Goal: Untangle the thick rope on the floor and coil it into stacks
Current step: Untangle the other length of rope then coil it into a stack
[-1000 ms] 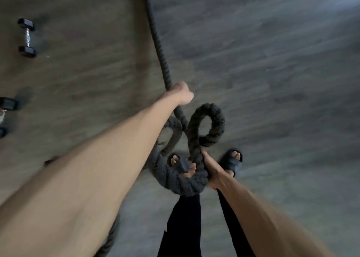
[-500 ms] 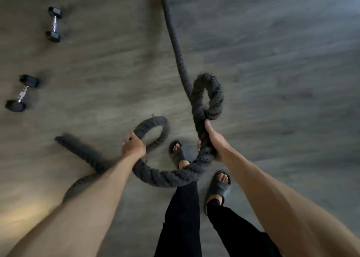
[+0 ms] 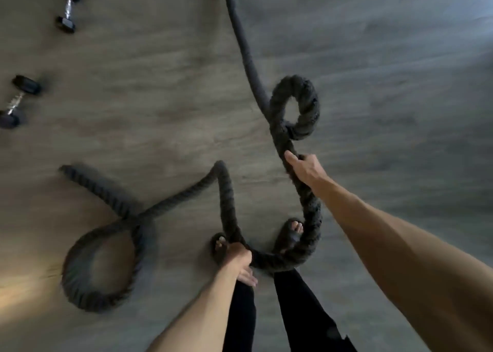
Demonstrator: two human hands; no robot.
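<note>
A thick dark braided rope (image 3: pixel 310 210) runs from the top of the view down across the wood floor. It curls into a small loop (image 3: pixel 296 106) just above my right hand (image 3: pixel 304 169), which is shut around it. From there the rope sags in a U in front of my feet to my left hand (image 3: pixel 240 257), shut on it low near my left foot. Past that hand it rises to a bend (image 3: pixel 221 170), then slants down left into a big floor loop (image 3: pixel 98 269) whose free end (image 3: pixel 77 173) lies at the left.
Two black-headed dumbbells lie on the floor at the left: one (image 3: pixel 68 7) at the top, another (image 3: pixel 18 101) below it at the frame edge. My feet in dark slides (image 3: pixel 290 234) stand inside the rope's sag. Bare wood floor spreads to the right.
My left hand has dropped from the rope's far stretch to a grip low by my feet. More rope now lies in a wide loop at the left. My right hand kept its hold.
</note>
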